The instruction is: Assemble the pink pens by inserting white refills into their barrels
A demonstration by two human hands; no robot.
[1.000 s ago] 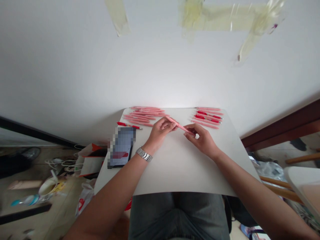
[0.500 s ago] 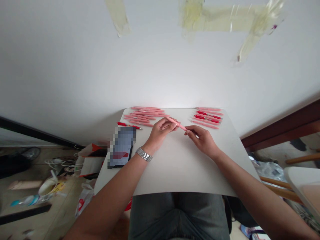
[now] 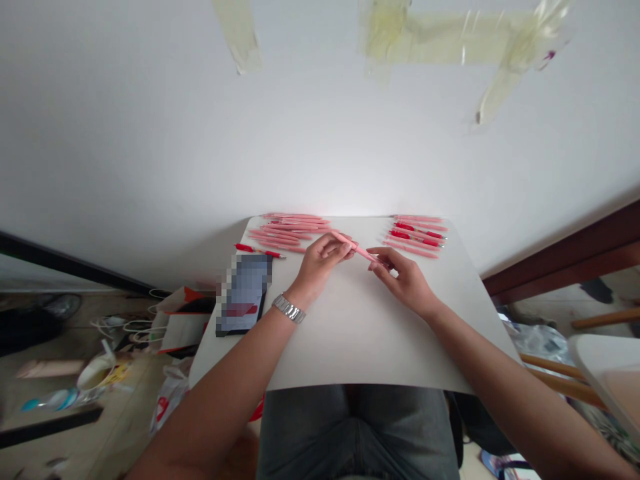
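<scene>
Above the middle of the white table, a slim pink pen [image 3: 363, 253] slants down to the right between my hands. My left hand [image 3: 327, 257] pinches its upper left part, and a metal watch [image 3: 289, 309] circles that wrist. The fingers of my right hand [image 3: 400, 275] are around the pen's lower right end, where a thin, clearer length shows between thumb and forefinger. Left of my hands lies a loose pile of pink pens [image 3: 285, 230]. To the right, several pens lie roughly in a row, pink ones [image 3: 417, 251] and red ones [image 3: 415, 238].
One red pen [image 3: 260, 251] lies above a blurred phone [image 3: 245, 293] at the table's left side. The white wall [image 3: 320, 133] borders the table's far edge. Bags [image 3: 183, 327] stand on the floor at left; a chair [image 3: 605, 360] is at right.
The fingers of my right hand have spread slightly around the pen's lower end, and a thin length now shows between them. My left hand has barely moved.
</scene>
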